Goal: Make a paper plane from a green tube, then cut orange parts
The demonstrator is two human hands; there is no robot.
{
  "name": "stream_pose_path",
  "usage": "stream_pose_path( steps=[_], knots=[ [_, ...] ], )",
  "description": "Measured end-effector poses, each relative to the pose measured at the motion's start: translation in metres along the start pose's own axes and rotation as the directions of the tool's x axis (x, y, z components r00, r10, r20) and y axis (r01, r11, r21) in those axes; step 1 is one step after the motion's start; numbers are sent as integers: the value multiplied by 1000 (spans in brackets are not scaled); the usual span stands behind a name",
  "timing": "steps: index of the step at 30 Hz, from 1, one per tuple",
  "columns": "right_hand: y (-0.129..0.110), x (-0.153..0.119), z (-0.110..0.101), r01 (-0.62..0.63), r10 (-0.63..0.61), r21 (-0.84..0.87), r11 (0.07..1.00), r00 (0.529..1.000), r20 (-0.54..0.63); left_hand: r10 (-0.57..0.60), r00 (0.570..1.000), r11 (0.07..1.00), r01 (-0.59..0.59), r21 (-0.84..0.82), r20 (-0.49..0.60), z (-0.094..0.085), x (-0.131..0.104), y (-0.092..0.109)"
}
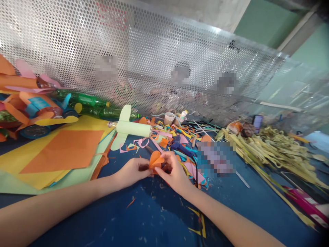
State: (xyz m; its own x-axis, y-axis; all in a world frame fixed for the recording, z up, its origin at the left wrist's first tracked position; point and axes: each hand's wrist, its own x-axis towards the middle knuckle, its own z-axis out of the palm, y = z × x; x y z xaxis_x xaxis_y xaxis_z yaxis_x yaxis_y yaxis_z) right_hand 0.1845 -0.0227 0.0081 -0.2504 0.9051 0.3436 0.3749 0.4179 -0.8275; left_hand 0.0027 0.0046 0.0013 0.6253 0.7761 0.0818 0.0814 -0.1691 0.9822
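Between my two hands, at the centre of the head view, is a small orange folded paper piece [156, 160] with rounded lobes. My left hand [134, 172] pinches its left side, and my right hand [174, 171] holds its right side between thumb and fingers. Just behind them lies a bottle wrapped in pale green paper [133, 128] with rounded paper fins. A dark blue glue gun [182, 148] rests behind my right hand, its black cord running toward the front edge. Coloured paper scraps [191, 168] lie around it.
Orange, yellow and green sheets [64, 151] are stacked at left, below a pile of paper-decorated bottles [41, 106]. Small cups [169, 118] stand at the back before a perforated metal screen [154, 44], with people behind it. Pale dried strips [272, 151] and a pink box [305, 206] lie at right.
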Motion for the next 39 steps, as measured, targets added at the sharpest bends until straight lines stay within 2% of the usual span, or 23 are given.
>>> stream_pose_path(
  steps=[7,13,18,24,28,39],
  knots=[
    [0,2,-1,-15,13,66,998,999,35,10,1000,997,-10,78,-4,0,-1,1],
    [7,3,-2,-24,25,-8,1000,999,43,-9,1000,982,13,186,-18,0,-2,3],
    [2,3,-4,-1,11,-103,995,995,97,-47,995,999,49,23,-92,-1,1,4],
    [6,5,-2,-38,35,22,999,994,99,-106,986,961,68,-267,-131,-3,4,4],
    [6,5,-1,-53,49,59,997,996,74,-77,990,960,42,-277,-116,-3,4,2],
    [5,3,-2,-43,45,-37,998,998,48,-113,988,960,82,-269,-103,-2,3,3]
  ],
)
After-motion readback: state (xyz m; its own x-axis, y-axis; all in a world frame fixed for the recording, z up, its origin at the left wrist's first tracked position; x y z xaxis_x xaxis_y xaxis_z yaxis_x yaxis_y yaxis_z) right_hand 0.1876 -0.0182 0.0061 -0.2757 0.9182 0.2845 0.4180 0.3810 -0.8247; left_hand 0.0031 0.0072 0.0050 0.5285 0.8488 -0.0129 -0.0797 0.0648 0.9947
